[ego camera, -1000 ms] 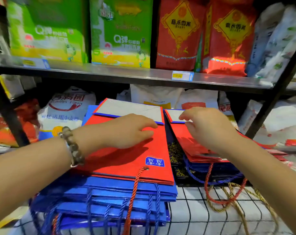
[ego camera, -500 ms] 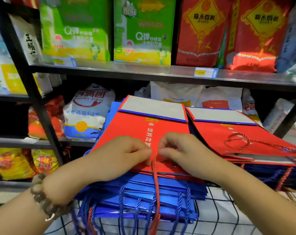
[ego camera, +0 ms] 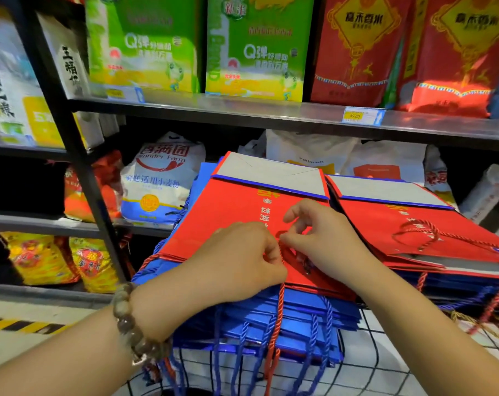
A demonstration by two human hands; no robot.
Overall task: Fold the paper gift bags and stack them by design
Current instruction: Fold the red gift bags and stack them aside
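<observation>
A folded red gift bag (ego camera: 231,212) lies flat on top of a stack of blue gift bags (ego camera: 271,324) whose blue cord handles hang over the front. My left hand (ego camera: 237,264) and my right hand (ego camera: 319,238) meet at the red bag's near edge, and both pinch its red cord handle (ego camera: 279,304), which hangs down between them. To the right lies a second pile of folded red bags (ego camera: 414,224) with a red cord loop on top, over darker bags beneath.
The bags rest on a black wire rack (ego camera: 365,364). Behind stand shop shelves (ego camera: 242,112) with green and red rice bags above and white flour bags (ego camera: 162,178) at the back. A black upright post (ego camera: 71,155) stands at the left.
The view has moved closer to the bags. My right hand has lifted its fingers and now pinches the red cord higher on the bag; my left hand stays at the cord.
</observation>
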